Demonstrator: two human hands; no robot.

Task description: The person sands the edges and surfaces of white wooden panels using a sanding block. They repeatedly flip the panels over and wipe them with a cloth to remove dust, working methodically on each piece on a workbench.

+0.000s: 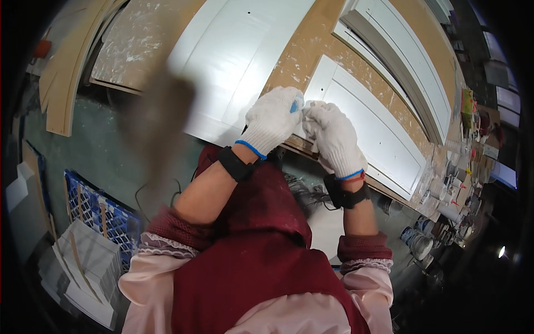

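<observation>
My left hand (272,118), in a white knitted glove, is closed near the table's front edge. A bit of blue (296,104) shows at its fingertips, too small to name. Close beside it, fingertips nearly meeting, my right hand (335,136) is also gloved and curled closed; what it holds, if anything, is hidden. Under and left of the left hand lies a large white panel (239,50). A smaller white panel with a raised frame (378,133) lies just beyond and right of my right hand.
More white panels and a long strip (389,61) are stacked at the far right of the paint-spotted brown table (308,39). Paint cans (417,242) stand on the floor at right. White boards (92,273) and a blue crate (105,209) sit lower left. A blurred brown shape (167,111) hangs close at left.
</observation>
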